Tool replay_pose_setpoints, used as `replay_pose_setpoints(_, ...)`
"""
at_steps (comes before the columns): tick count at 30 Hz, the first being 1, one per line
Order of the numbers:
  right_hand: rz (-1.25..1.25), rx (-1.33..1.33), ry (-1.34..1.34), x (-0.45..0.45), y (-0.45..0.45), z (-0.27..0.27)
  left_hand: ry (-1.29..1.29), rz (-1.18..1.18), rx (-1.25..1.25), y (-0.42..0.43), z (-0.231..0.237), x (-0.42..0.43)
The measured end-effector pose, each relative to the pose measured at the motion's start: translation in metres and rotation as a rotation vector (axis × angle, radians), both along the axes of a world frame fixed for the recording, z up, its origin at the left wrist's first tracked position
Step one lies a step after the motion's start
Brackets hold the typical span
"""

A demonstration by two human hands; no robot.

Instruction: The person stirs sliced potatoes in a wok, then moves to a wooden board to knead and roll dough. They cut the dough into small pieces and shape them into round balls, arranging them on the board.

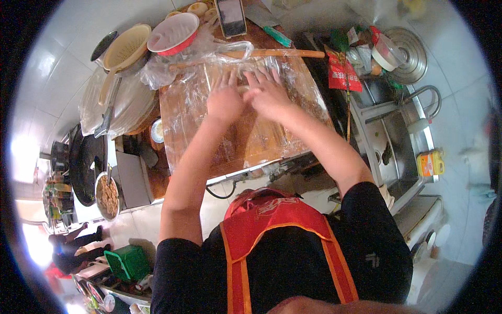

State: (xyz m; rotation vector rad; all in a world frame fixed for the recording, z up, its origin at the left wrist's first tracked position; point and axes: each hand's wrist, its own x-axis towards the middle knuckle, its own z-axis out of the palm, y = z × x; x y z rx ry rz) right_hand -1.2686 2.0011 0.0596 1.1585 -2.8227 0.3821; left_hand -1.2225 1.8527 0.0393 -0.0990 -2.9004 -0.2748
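Both my hands lie palm down on a floured wooden board (196,145), side by side with their thumbs close together. My left hand (226,100) has its fingers stretched towards the far side of the board. My right hand (268,92) is spread likewise, its fingers a little blurred. A small pale patch, possibly dough (243,89), shows between the thumbs; what lies under the palms is hidden. Beyond the fingertips, a long wooden rolling pin (290,53) lies across the board, partly under a clear plastic bag (157,70).
At the back left are a red-and-white bowl (174,33) and a beige colander (127,45). A phone (230,17) stands behind the board. On the left sits a bowl of brown crumbly food (108,196); a metal sink (392,145) is at right. Another person (74,249) is at lower left.
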Motion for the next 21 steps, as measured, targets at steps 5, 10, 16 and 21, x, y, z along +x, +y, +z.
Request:
replay_pose_setpoints(5,0.163,-0.158,0.060,0.029,0.040,-0.013,0.175,-0.145,-0.122,0.008,0.003,0.048)
replay_pose_setpoints(10,0.120,-0.041,-0.058,0.084,0.065,0.002,0.089,-0.163,0.001,0.015,0.011,0.111)
replay_pose_setpoints(16,-0.071,0.101,0.026,-0.006,0.006,0.011,0.107,0.095,0.054,0.004,0.025,0.007)
replay_pose_setpoints(21,-0.029,-0.315,-0.592,-0.019,-0.033,0.024,-0.077,0.176,0.788,0.015,0.036,-0.037)
